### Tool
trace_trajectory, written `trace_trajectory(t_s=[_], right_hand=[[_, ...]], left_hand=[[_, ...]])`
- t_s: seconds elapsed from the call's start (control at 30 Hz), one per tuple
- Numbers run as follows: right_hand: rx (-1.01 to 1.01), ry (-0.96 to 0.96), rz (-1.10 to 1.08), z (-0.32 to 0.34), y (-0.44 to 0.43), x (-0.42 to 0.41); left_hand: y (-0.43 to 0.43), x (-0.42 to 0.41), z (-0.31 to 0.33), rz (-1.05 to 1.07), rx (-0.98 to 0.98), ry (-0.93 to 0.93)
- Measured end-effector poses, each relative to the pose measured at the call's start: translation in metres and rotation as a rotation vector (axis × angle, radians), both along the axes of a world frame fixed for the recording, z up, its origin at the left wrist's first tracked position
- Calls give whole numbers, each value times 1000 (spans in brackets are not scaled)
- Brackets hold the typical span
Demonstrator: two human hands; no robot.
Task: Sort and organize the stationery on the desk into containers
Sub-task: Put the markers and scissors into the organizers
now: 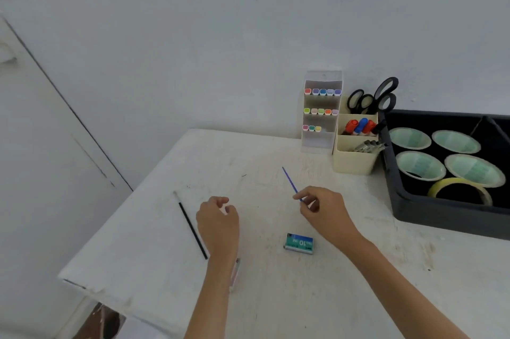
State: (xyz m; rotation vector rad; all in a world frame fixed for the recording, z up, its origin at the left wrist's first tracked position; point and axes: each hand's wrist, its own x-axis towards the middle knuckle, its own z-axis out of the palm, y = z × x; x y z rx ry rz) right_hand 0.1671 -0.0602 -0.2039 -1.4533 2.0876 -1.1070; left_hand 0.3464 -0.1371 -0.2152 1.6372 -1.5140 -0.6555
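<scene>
Over the middle of the white surface (154, 242) my right hand (323, 209) pinches the lower end of a thin blue stick (289, 182) between thumb and fingertips. The stick slants up and away to the left.

My left hand (218, 217) is to the left of it, well apart, with the fingers curled in toward the thumb. A small pale spot shows between them, and I cannot tell whether that hand holds something or is only closed.

Just beside it on the left a black pencil (193, 228) lies flat on a diagonal, its near end close to my wrist. A pinkish item (235, 274) lies mostly hidden under my left forearm. Between my two forearms a small green box (299, 242) marked No.10 lies on the surface.

At the back right a clear marker rack (317, 140) stands against the wall with three rows of coloured caps. Close on its right is a cream organiser (354, 163). Black-handled scissors (372, 98) stand in its rear compartment, red and blue markers (360, 126) in the middle one, and some grey pieces, too small to make out, in the front one.

Right of that a black tray (441, 221) holds four pale green tape rolls (420, 166) lying flat. A yellowish roll (459, 187) sits nearer me, tilted.
</scene>
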Motion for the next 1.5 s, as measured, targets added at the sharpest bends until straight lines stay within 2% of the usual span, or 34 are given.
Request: trace_trajectory(t_s=[0.1, 0.23, 0.33, 0.4, 0.57, 0.73, 0.83, 1.03, 1.13, 1.33, 1.5], right_hand=[[1, -125, 55, 6, -12, 20], [-60, -173, 188, 7, -20, 41], [-125, -73, 289, 4, -24, 52], [-163, -81, 308, 1, -25, 55], [-288, -79, 218, 9, -29, 50], [-363, -16, 128, 35, -29, 23], [-393, -53, 47, 60, -24, 2], [-528, -183, -244, 111, -17, -60], [-598, -158, -377, 133, -16, -93], [-602, -67, -447, 160, -37, -144], [-569, -42, -459, 158, -64, -170]], left_hand=[[-12, 30, -13, 130, 22, -265], [-19, 54, -20, 170, 107, -366], [-20, 57, -21, 177, 60, -238], [-22, 58, -19, 194, 58, -163], [-19, 49, 4, 159, 13, 99], [-21, 1, 52, -135, -69, 335], [-20, -38, 81, -291, -115, 431], [-20, -124, 128, -556, -211, 520], [-26, -165, 146, -667, -247, 535], [-49, -231, 163, -777, -314, 397], [-63, -275, 160, -810, -335, 372]])
